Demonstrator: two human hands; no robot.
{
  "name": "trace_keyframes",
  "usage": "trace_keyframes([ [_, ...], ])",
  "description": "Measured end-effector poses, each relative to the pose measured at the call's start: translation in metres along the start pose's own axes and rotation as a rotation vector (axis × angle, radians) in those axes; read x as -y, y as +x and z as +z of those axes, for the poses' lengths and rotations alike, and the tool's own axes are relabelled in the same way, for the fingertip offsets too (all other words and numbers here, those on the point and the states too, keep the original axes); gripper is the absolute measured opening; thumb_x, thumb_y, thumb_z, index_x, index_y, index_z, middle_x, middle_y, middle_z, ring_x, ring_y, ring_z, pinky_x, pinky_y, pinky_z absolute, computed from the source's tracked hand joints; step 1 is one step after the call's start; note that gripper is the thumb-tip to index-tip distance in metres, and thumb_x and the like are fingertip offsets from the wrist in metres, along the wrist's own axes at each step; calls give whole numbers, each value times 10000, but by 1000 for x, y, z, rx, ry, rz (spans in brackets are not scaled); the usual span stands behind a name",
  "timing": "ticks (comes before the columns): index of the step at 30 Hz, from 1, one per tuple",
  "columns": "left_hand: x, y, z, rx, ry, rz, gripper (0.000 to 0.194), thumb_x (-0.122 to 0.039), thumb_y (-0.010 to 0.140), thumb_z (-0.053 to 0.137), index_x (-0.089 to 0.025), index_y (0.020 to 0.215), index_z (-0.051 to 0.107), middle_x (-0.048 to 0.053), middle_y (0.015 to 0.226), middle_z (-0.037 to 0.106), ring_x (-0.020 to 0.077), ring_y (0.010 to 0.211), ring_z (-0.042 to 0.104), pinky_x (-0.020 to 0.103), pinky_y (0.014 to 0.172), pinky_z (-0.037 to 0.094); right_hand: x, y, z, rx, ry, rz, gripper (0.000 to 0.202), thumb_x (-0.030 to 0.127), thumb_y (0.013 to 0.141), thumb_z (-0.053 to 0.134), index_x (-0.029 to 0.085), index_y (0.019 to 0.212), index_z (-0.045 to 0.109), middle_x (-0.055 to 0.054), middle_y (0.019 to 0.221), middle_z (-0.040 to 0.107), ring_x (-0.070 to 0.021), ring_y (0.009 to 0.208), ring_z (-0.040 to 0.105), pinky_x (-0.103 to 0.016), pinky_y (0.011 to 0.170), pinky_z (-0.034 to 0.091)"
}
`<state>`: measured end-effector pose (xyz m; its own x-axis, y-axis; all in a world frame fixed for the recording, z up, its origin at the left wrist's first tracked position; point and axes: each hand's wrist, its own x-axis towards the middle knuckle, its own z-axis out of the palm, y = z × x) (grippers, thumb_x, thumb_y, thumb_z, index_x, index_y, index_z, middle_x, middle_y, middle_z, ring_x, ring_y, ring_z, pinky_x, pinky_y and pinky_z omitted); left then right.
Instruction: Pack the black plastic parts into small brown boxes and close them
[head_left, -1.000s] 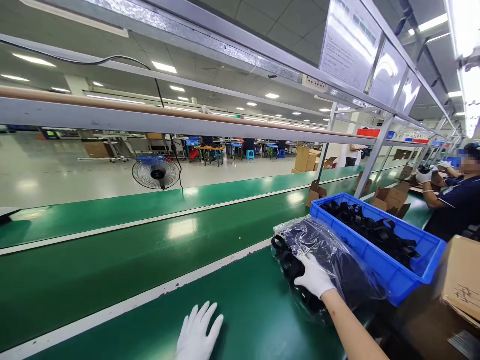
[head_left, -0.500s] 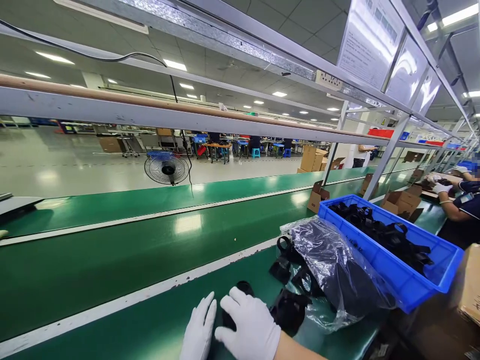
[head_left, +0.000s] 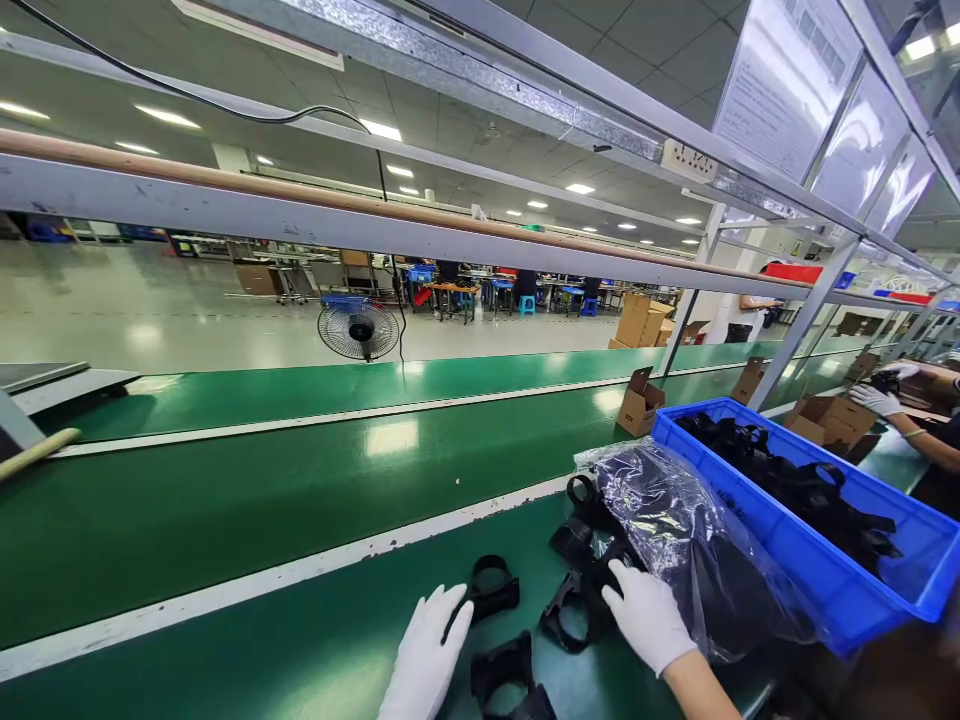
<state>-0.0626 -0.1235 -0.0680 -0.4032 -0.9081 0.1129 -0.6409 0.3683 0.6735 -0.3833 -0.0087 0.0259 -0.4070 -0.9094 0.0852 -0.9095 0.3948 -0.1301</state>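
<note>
My left hand [head_left: 426,655], in a white glove, is over the green surface with thumb and fingers apart, holding nothing. Just beyond its fingertips stands a black ring-shaped part [head_left: 495,602]. Another black part with a curved cutout [head_left: 504,668] lies to its right. My right hand [head_left: 649,618], also gloved in white, reaches in among a cluster of black parts, its visible fingers spread. Left of it is a black ring part [head_left: 562,620]; more black pieces [head_left: 574,540] lie beyond. A clear plastic bag [head_left: 675,510] of dark contents rests by the cluster.
A blue bin [head_left: 795,520] full of black parts stands at the right. Small cardboard boxes [head_left: 640,403] sit behind it. A green conveyor belt [head_left: 300,500] runs across, below a metal frame [head_left: 806,310]. A co-worker's gloved hands [head_left: 877,400] show at far right.
My right hand has moved right, from beside my left hand to the cluster by the bag. The black parts it covered now show. My left hand's thumb has spread. The view has swung slightly left.
</note>
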Motion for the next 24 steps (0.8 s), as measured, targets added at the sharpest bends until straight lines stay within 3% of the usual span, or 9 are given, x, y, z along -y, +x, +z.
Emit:
trace_keyframes([
  [3, -3, -2, 1, 32, 20, 52, 438, -422, 946, 413, -254, 1252, 678, 35, 1409, 648, 249, 1442, 464, 454, 1279, 294, 9, -8, 5, 43, 17, -16, 397, 226, 825, 653, 144, 1210, 704, -159, 1049, 758, -345, 973, 728, -456, 856, 551],
  [5, -9, -4, -1, 53, 3, -6, 477, -426, 956, 388, -240, 1306, 652, 41, 1465, 601, 257, 1477, 415, 455, 1281, 286, 16, -10, 2, 42, 56, -29, 406, 182, 814, 629, 154, 1212, 707, -154, 1095, 753, -336, 1014, 724, -455, 889, 553],
  [10, -27, -4, -7, 98, -81, -209, 614, -486, 952, 380, -179, 1464, 525, 56, 1583, 461, 306, 1548, 248, 511, 1294, 228, 31, -7, -12, -54, 199, -127, 353, 143, 865, 489, 210, 1105, 739, -93, 1102, 745, -264, 1056, 710, -410, 973, 549],
  [14, -33, -3, -8, 136, -179, -226, 618, -510, 949, 391, -194, 1462, 530, 46, 1541, 521, 294, 1551, 246, 487, 1289, 241, 54, 1, -14, -124, 279, -235, 315, 199, 910, 500, 248, 1138, 713, -45, 1148, 731, -214, 1095, 696, -326, 997, 551],
  [16, -31, -2, -6, 99, -207, -238, 628, -521, 956, 371, -190, 1467, 522, 54, 1544, 517, 289, 1536, 291, 480, 1284, 257, 68, 11, -9, -144, 278, -250, 304, 187, 925, 501, 228, 1151, 701, -52, 1153, 729, -204, 1102, 693, -307, 1002, 549],
  [18, -29, -1, -6, 54, -217, -243, 640, -522, 957, 354, -168, 1463, 520, 76, 1554, 502, 291, 1511, 348, 480, 1283, 263, 82, 23, -2, -168, 248, -239, 333, 153, 952, 454, 166, 1196, 680, -117, 1224, 701, -228, 1177, 660, -347, 1065, 510],
  [21, -29, 0, -9, 47, -223, -222, 628, -508, 939, 362, -148, 1411, 570, 101, 1519, 539, 314, 1493, 372, 517, 1282, 255, 100, 34, 12, -167, 172, -254, 322, 98, 933, 442, 84, 1131, 696, -241, 1406, 570, -348, 1367, 508, -516, 1175, 369],
  [24, -35, -1, -15, 70, -231, -166, 512, -508, 927, 375, -210, 1172, 713, 82, 1380, 658, 312, 1430, 457, 515, 1283, 253, 106, 30, 28, -63, 113, -360, 212, 79, 849, 541, 127, 933, 730, -211, 1272, 656, -392, 1263, 572, -590, 1131, 366],
])
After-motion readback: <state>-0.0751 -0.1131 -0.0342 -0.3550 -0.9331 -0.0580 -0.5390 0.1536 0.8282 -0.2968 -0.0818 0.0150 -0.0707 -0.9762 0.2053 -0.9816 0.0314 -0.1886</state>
